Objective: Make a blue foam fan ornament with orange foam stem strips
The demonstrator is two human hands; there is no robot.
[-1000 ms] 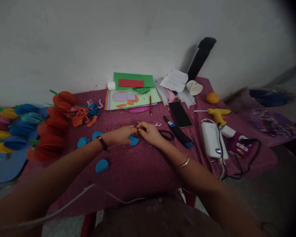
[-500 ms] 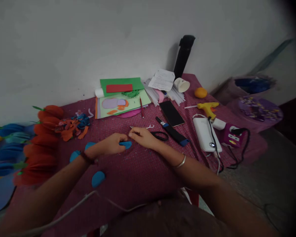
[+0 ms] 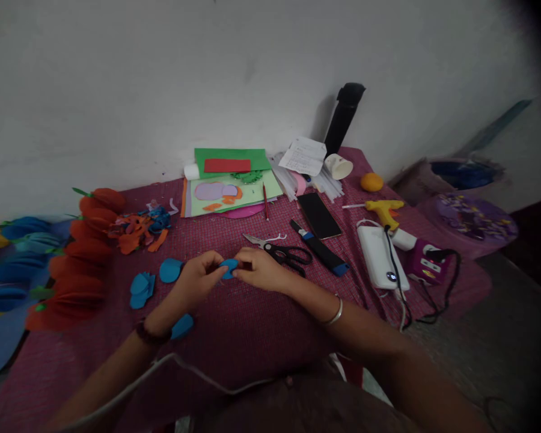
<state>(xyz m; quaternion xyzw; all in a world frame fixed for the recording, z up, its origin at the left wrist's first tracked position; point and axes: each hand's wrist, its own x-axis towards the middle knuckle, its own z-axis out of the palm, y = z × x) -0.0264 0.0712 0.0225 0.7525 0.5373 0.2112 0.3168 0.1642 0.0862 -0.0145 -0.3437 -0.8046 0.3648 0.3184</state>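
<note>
- The blue piece [image 3: 229,269] you hold at centre looks matt and smooth, like foam sheet.
- Your scissors [image 3: 269,247], right of centre, show metal blades and black plastic handles.
- Your tablecloth [image 3: 247,322], lower centre, looks woven.
- Your glue gun [image 3: 382,208], right, looks smooth plastic.

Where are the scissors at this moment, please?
In the head view, near the middle, the scissors lie on the purplish-red cloth just beyond the right hand, to the left of the blue-and-black tool.
</note>
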